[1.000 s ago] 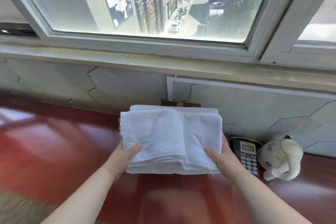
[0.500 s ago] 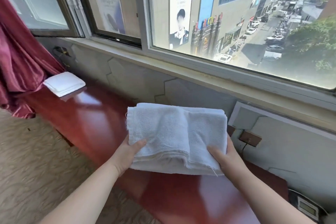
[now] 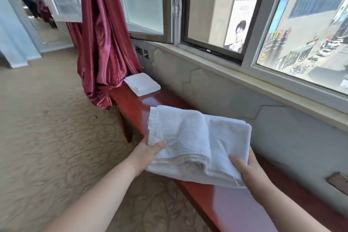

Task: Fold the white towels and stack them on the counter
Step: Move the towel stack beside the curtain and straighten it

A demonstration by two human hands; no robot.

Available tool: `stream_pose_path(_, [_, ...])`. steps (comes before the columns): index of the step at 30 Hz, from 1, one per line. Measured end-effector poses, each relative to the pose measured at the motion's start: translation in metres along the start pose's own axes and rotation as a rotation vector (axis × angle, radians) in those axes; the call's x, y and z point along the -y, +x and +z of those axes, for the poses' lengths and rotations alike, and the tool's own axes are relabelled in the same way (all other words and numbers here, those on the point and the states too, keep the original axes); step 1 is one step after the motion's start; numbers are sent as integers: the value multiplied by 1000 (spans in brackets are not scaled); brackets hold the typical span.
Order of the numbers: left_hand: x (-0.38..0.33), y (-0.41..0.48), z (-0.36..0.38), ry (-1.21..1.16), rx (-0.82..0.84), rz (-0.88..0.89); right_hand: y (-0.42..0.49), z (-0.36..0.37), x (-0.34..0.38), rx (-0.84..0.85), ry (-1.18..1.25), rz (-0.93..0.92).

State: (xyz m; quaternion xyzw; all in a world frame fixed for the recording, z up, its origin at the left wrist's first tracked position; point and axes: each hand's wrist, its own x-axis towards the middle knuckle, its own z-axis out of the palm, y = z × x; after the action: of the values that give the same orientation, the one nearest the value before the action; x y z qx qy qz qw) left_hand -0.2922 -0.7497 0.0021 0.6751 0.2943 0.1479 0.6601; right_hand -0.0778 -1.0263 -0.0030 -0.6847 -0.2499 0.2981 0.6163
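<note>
A folded white towel (image 3: 197,141) is held in the air over the red wooden counter (image 3: 143,103). My left hand (image 3: 148,151) grips its near left corner, thumb on top. My right hand (image 3: 246,169) grips the near right edge, thumb on top and fingers hidden underneath. Farther along the counter, at its left end, lies a second folded white towel (image 3: 142,84), flat and apart from both hands.
A dark red curtain (image 3: 105,43) hangs at the counter's left end and touches the far towel. A grey wall and window sill (image 3: 226,73) run along the back of the counter. Patterned beige carpet (image 3: 47,118) lies to the left. A wall socket plate (image 3: 337,181) sits at right.
The view has swung left along the counter, with the towel carried along in both hands. The phone and teapot have left the view; the curtain and the far folded towel are closer.
</note>
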Motion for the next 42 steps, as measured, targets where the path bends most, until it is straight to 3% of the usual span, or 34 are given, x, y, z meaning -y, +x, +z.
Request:
stream_pose_path(8, [-2, 28, -122, -12, -113, -43, 82, 110, 29, 137, -58, -5])
stream_pose_path(26, [-24, 183, -289, -21, -271, -100, 321, 249, 62, 287, -68, 0])
stream_pose_path(37, [-27, 290, -418, -49, -175, -111, 430, 353, 73, 253, -82, 50])
stream_pose_path(42, [-38, 354, -496, -34, -61, -65, 471, 421, 79, 132, -60, 47])
